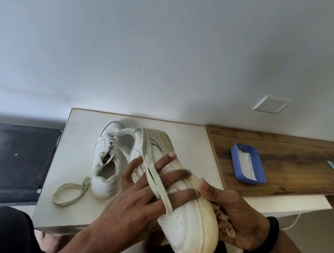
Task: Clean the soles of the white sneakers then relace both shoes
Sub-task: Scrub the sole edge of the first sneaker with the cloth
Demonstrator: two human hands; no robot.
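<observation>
Head view: the left hand (151,187) lies flat on the side of the held sneaker (183,228), its fingers (177,174) straight and spread wide, with a loose lace (165,197) running between two of them; its thumb is hidden. The right hand (239,211), with a black wristband (263,239), grips a crumpled yellowish cloth (226,222) in the palm against the shoe's yellowed sole (209,220), thumb resting on the sole's edge; its other fingers are out of sight behind the shoe. No brand or writing can be read on either shoe. The second sneaker (106,161) stands on the white table (73,136), lace ends trailing. A blue tray (238,165) sits on the wooden counter (283,160).
</observation>
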